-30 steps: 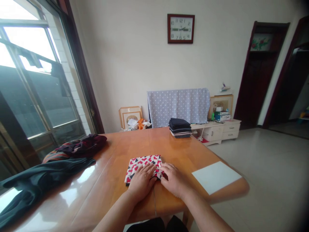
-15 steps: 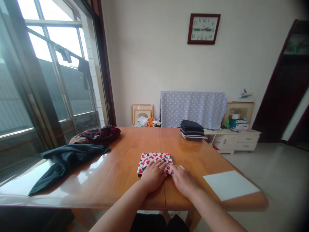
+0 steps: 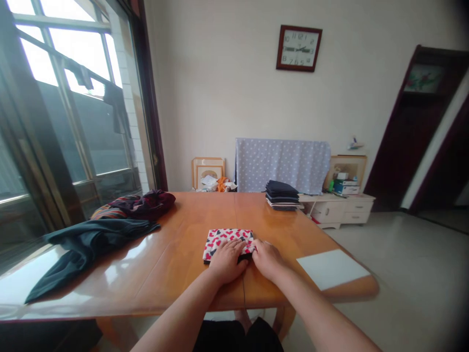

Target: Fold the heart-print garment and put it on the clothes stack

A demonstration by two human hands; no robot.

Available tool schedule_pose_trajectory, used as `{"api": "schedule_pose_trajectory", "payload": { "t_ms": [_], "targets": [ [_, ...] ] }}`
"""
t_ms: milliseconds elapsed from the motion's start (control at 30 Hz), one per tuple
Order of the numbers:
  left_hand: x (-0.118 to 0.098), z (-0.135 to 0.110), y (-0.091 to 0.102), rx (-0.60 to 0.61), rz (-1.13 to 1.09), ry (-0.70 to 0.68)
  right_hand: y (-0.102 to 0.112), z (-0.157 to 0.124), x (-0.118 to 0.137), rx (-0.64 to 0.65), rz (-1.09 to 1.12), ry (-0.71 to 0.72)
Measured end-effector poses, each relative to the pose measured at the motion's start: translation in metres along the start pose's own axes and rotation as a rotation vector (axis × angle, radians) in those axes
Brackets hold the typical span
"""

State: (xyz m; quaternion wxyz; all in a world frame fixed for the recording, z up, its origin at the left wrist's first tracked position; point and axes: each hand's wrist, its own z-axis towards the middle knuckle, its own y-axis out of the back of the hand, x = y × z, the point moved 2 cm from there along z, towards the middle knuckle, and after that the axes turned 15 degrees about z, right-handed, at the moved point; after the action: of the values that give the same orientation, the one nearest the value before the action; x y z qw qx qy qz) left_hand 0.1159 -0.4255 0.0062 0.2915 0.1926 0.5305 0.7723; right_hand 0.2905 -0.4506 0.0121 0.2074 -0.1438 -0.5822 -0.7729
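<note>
Pressing folded heart-print cloth (image 3: 225,242) on wood table (image 3: 176,239): L hand (image 3: 227,262) flat, palm down, open, no grip; R hand (image 3: 267,260) at cloth's right edge, grip unclear.

Daylight pours through the window (image 3: 69,112) well left of the fingers (image 3: 234,249), blowing its panes out to white. Glare streaks the glossy wooden table (image 3: 176,274) left of the fingers, and a soft shadow lies just beneath them. Far beyond the fingertips, the room is lit softly and evenly. Fisheye distortion bends the picture's edges, the 2 right corners darken, and fine detail looks slightly soft
</note>
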Motion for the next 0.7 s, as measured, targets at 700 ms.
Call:
{"api": "schedule_pose_trajectory", "payload": {
  "t_ms": [700],
  "targets": [
    [0.006, 0.018, 0.02, 0.044, -0.01, 0.181, 0.03, -0.001, 0.014, -0.151, 0.34, 0.043]
  ]
}}
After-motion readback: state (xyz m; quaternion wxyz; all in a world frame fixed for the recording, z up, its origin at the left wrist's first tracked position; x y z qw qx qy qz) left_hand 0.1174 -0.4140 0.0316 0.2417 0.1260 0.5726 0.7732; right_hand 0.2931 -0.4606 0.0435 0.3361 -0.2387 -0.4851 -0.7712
